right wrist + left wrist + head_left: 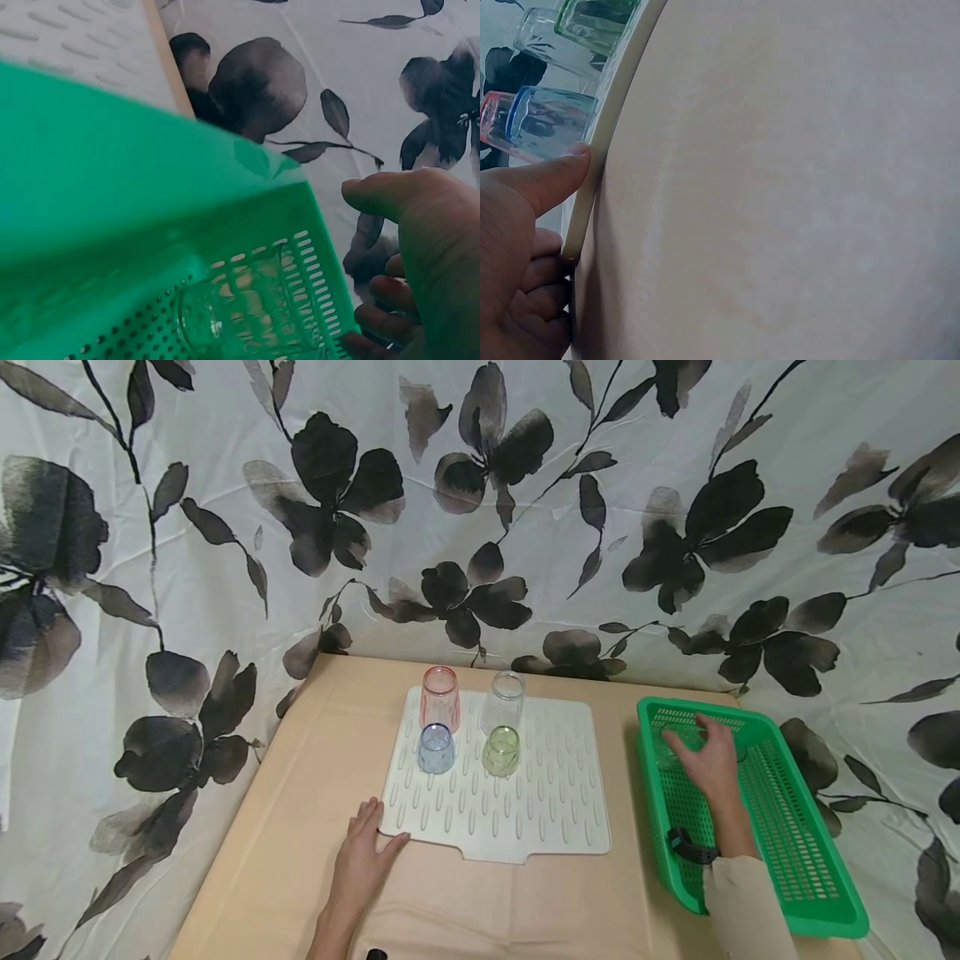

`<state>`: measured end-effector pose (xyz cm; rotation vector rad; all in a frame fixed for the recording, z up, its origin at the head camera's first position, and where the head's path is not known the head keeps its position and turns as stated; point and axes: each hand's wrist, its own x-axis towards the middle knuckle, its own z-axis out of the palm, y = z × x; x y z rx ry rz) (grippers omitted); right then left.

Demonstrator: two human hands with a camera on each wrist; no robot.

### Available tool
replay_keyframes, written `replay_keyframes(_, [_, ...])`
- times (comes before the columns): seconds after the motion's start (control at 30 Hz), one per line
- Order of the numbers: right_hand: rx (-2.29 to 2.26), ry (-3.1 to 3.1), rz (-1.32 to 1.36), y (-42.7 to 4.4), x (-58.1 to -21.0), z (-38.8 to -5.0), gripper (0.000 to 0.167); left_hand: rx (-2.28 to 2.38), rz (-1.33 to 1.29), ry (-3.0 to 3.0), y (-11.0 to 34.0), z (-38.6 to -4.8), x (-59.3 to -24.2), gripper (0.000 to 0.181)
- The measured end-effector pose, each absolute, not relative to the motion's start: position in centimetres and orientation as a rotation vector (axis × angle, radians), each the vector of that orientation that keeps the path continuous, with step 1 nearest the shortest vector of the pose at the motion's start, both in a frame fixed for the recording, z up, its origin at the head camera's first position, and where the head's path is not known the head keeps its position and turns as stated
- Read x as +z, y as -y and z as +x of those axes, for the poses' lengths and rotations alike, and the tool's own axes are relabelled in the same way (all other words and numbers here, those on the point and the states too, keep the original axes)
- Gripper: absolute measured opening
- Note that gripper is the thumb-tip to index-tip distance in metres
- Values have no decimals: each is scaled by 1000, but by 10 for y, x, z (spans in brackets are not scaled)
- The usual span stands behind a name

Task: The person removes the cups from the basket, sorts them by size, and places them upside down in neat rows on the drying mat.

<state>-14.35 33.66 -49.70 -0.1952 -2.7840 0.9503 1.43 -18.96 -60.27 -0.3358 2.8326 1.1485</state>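
Note:
A white ridged draining tray (558,777) bears upturned glasses: a pink one (440,697) and a clear one (504,697) behind, a blue one (436,749) and a green one (501,752) in front. At the tray's front left corner, my left hand (363,856) holds the edge between thumb (555,180) and fingers. My right hand (708,760) reaches into the far end of a green basket (813,906), thumb spread from the fingers. A clear glass (247,300) lies on its side there, beside the fingertips. Whether they touch it, I cannot tell.
The basket stands at the right of the tan table (300,777), its perforated walls rising around my right hand. A white cloth with dark flowers (570,568) hangs behind the table and shows on both sides. A small black object (377,954) is at the bottom edge.

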Motion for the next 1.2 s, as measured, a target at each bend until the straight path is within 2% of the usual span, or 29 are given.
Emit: replay_keyframes(1.2, [865, 3325, -203, -361, -513, -160, 100, 1193, -339, -2843, 189, 15, -604, 83])
